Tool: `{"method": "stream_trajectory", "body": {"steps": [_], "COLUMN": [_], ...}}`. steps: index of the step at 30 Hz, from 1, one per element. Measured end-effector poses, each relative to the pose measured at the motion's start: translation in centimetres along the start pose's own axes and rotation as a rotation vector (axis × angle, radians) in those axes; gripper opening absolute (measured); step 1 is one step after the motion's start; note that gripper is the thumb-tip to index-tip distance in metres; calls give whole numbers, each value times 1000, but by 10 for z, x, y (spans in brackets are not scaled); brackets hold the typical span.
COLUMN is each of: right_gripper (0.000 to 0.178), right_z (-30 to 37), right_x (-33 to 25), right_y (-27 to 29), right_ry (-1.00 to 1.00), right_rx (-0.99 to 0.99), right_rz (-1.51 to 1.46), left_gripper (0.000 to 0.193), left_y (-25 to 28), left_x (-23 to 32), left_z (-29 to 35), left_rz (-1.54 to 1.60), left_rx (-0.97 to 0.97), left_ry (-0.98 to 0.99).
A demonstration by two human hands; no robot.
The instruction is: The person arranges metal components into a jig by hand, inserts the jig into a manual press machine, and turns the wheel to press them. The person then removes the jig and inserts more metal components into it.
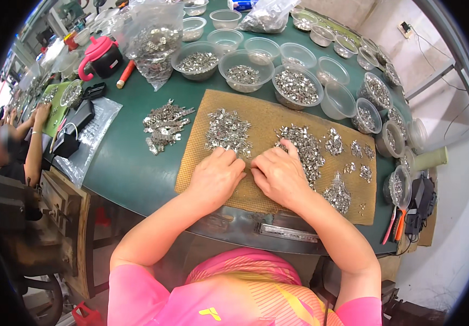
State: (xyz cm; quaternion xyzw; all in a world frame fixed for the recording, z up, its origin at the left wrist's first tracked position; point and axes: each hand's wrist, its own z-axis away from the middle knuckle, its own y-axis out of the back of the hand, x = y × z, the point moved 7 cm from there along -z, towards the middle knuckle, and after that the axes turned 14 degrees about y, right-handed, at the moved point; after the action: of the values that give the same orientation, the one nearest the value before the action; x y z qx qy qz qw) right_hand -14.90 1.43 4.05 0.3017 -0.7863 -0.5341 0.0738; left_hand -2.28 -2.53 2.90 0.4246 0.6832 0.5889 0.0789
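My left hand (216, 177) rests at the near edge of a pile of small shiny metal pieces (227, 130) on a tan ribbed mat (196, 163). Its fingers are curled together, and whatever they pinch is hidden. Close beside it, my right hand (281, 173) is also curled, at the left edge of a larger heap of small metal links (306, 149). One of its fingers points up towards that heap. The fingertips of both hands face each other across a narrow gap. What the right fingers hold, if anything, is too small to tell.
Smaller metal piles (337, 196) lie on the mat's right side. Linked metal strips (166, 126) sit left of it on the green table (126, 174). Plastic bowls (298, 87) line the back and right. A bagged batch (155, 49) and black-pink mug (103, 57) stand left; a co-worker's arm (34, 146) shows beyond.
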Motion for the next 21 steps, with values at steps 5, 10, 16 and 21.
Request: {"method": "stream_trajectory", "body": {"steps": [5, 10, 16, 21], "right_gripper": [8, 11, 16, 17], "right_z": [44, 101, 133, 140], "right_x": [0, -7, -31, -50], "right_y": [39, 66, 77, 77], "right_ry": [-226, -421, -344, -239], "right_rx": [101, 71, -12, 22], "right_rz": [-340, -388, -341, -171], "left_gripper": [15, 15, 14, 18], "left_y": [0, 10, 14, 7], "left_x": [9, 14, 17, 28], "left_z": [0, -3, 20, 34], "left_rz": [80, 238, 446, 550], "left_rx": [-12, -57, -115, -160], "left_ry": [-41, -95, -2, 103]}}
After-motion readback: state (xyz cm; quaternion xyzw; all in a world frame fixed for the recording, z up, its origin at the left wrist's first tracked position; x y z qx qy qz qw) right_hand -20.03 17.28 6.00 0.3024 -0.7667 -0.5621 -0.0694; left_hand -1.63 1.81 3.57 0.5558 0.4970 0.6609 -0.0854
